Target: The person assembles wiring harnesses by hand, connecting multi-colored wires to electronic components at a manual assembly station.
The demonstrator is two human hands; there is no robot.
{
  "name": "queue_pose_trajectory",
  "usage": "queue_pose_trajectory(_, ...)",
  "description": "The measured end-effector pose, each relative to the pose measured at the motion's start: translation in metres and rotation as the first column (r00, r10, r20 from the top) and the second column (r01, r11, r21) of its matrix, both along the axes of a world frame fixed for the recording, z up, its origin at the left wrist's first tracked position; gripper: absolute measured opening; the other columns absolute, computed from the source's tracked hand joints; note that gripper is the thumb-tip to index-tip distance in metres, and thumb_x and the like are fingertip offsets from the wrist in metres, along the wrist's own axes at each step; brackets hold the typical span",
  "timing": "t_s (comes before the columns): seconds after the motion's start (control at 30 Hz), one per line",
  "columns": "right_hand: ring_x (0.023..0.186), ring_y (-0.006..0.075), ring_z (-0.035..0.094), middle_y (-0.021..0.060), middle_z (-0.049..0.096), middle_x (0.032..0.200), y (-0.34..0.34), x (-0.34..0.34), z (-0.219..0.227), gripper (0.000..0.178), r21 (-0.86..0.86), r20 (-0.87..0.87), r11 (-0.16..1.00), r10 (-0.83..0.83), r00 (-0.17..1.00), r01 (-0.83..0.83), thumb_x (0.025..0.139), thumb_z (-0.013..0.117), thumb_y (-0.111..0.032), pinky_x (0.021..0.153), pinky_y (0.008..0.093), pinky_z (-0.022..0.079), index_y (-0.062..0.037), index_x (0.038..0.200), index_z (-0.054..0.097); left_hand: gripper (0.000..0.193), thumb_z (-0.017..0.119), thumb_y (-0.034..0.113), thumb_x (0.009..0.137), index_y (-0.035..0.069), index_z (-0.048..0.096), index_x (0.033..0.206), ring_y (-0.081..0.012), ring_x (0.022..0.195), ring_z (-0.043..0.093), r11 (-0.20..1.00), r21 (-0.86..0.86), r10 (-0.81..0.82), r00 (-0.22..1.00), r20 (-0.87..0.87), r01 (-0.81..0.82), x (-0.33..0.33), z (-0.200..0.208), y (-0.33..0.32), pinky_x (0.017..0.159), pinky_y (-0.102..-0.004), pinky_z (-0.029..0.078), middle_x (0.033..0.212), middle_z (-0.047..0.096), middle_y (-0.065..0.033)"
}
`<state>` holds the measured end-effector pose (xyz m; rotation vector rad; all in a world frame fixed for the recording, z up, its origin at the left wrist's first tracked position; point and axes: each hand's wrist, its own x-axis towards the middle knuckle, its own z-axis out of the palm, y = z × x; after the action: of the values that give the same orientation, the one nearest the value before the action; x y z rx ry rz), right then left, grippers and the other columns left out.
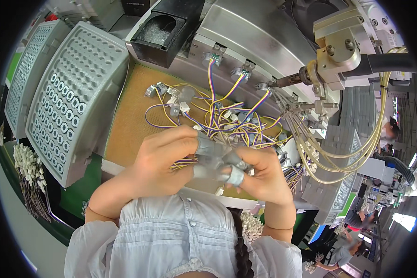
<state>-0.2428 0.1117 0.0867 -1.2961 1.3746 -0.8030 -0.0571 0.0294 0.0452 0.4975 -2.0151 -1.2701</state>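
My left hand (164,160) is closed, with a bundle of purple and yellow wires (184,163) showing between its thumb and fingers. Its fingertips look wrapped in pale covers and are smeared by motion. My right hand (264,173) faces it, fingers curled in a pinch, a white band (236,175) around one digit. A small greyish part, too blurred to name, lies between the two hands. Just beyond them is a tangle of yellow and purple wires (245,123) with white connectors and small metal parts, lying on a tan mat (129,113).
Wired parts sit in metal holders (241,73) along the machine front. A nozzle-like tool (287,81) with clear tubes (356,160) points at the rightmost one. On the left stand grey trays (85,41) of round metal parts. A black box (164,34) stands behind the mat.
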Motion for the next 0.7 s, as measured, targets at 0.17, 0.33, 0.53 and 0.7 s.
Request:
queue_pose_trajectory(0.17, 0.045, 0.0066, 0.053, 0.0056, 0.059, 0.058, 0.0, -0.005, 0.002, 0.012, -0.009, 0.039, 1.0, 0.01, 0.999, -0.01, 0.076, 0.067, -0.008, 0.039, 0.019, 0.038, 0.0021, 0.073, 0.061, 0.026, 0.059, -0.007, 0.053, -0.002, 0.061, 0.079, -0.0234, 0.07, 0.061, 0.991, -0.127, 0.032, 0.999, -0.009, -0.033, 0.0, -0.002, 0.002, 0.058, -0.0288, 0.048, 0.084, 0.06, -0.0118)
queue_pose_trajectory(0.33, 0.052, 0.0061, 0.056, 0.0035, 0.062, 0.065, -0.001, -0.014, -0.01, 0.011, 0.278, 0.375, 0.961, -0.104, 0.921, -0.004, 0.074, 0.069, -0.01, 0.043, 0.0184, 0.044, -0.0016, 0.079, 0.064, 0.024, 0.055, -0.005, 0.054, 0.001, 0.055, 0.077, -0.0247, 0.058, 0.052, 0.899, -0.437, -0.037, 0.999, -0.036, 0.017, -0.006, 0.016, -0.007, 0.048, -0.0326, 0.043, 0.075, 0.052, -0.0097)
queue_pose_trajectory(0.53, 0.053, 0.0063, 0.056, 0.0028, 0.061, 0.064, 0.0, -0.014, -0.033, 0.011, -0.067, 0.259, 0.998, 0.037, 0.965, -0.02, 0.075, 0.066, -0.005, 0.043, 0.0207, 0.043, 0.0004, 0.083, 0.062, 0.028, 0.059, -0.004, 0.056, 0.005, 0.057, 0.081, -0.0235, 0.066, 0.051, 0.937, -0.213, -0.278, 0.96, 0.017, 0.275, -0.022, 0.013, -0.036, 0.054, -0.0359, 0.039, 0.076, 0.047, -0.0083)
queue_pose_trajectory(0.7, 0.045, 0.0094, 0.056, 0.0083, 0.06, 0.062, 0.016, -0.009, -0.026, 0.034, 0.147, 0.179, 0.983, -0.137, 0.974, 0.112, 0.069, 0.067, -0.018, 0.036, 0.0193, 0.041, 0.0062, 0.091, 0.058, 0.033, 0.063, -0.002, 0.062, 0.005, 0.056, 0.094, -0.0271, 0.08, 0.053, 0.982, -0.057, -0.172, 0.978, 0.121, 0.18, -0.013, -0.011, -0.032, 0.067, -0.0383, 0.042, 0.086, 0.049, -0.0105)
